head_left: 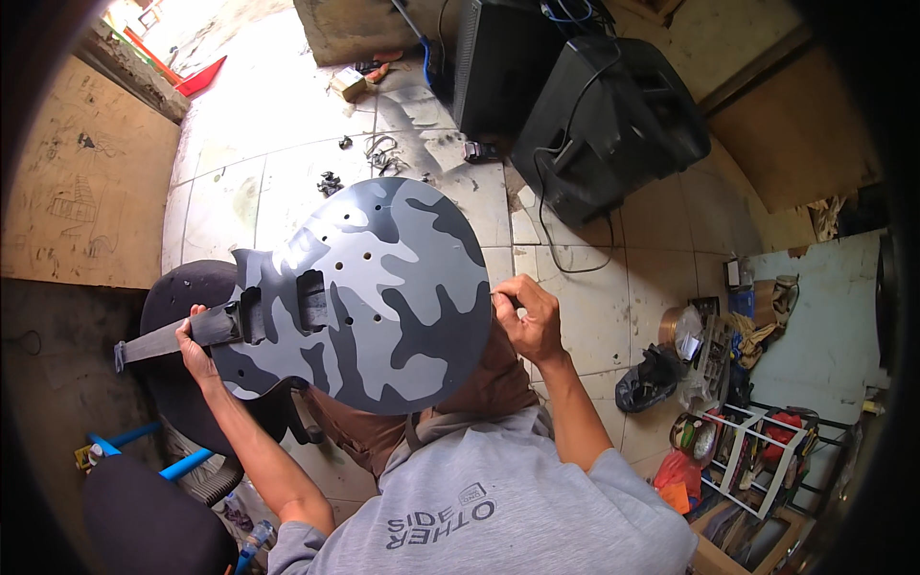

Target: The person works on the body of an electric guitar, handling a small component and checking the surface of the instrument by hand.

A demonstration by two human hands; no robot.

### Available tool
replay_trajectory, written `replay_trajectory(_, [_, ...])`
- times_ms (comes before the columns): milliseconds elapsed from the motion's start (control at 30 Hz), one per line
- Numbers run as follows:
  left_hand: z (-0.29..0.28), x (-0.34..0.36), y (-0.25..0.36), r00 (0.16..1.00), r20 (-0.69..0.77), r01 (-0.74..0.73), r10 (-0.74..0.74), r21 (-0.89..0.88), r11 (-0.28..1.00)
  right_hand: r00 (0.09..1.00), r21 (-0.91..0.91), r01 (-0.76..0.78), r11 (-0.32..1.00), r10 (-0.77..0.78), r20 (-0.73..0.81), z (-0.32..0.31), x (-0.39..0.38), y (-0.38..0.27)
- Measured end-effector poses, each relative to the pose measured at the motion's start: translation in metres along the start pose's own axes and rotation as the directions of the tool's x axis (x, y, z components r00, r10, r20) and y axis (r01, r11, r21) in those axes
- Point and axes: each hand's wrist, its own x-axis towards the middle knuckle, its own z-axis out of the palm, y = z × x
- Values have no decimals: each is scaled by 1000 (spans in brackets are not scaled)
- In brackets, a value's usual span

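Head view: an unfinished electric guitar (422, 311) sits across the person's lap, its front turned up to the camera and its neck (158, 342) pointing left. Dark grey, mid-grey and pale grey camouflage patches cover the body, with a bright glare along its upper left part. Two pickup cavities (312, 301) open in the front near the neck, and several small round holes are scattered over the rest.

The left hand (197, 353) has its grip closed around the neck, close to where it meets the body. At the opposite, rounded end, the right hand (529, 319) is beside the rim, thumb and forefinger brought together and the other fingers curled. Its grip is narrow; whether it pinches something small or touches the edge I cannot tell.

Brown trousers (503, 381) and a grey T-shirt (537, 489) show below the guitar. A dark round seat (187, 280) lies behind the neck. Beyond the body, dark scraps (330, 183) lie on the pale tiled floor (225, 211), and two black speaker cabinets (613, 125) stand farther off with a cable (548, 225) trailing down. To the right are a black plastic bag (649, 377) and a white rack (755, 460) amid clutter.
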Motion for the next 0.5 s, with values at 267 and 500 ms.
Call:
replay_trajectory(267, [4, -5, 0, 1000, -27, 14, -14, 3, 1000, 999, 80, 0, 997, -3, 33, 10, 39, 29])
replay_trajectory(500, [-2, 0, 0, 999, -32, -1, 1, 4, 1000, 999, 106, 10, 994, -15, 42, 19, 66, 42])
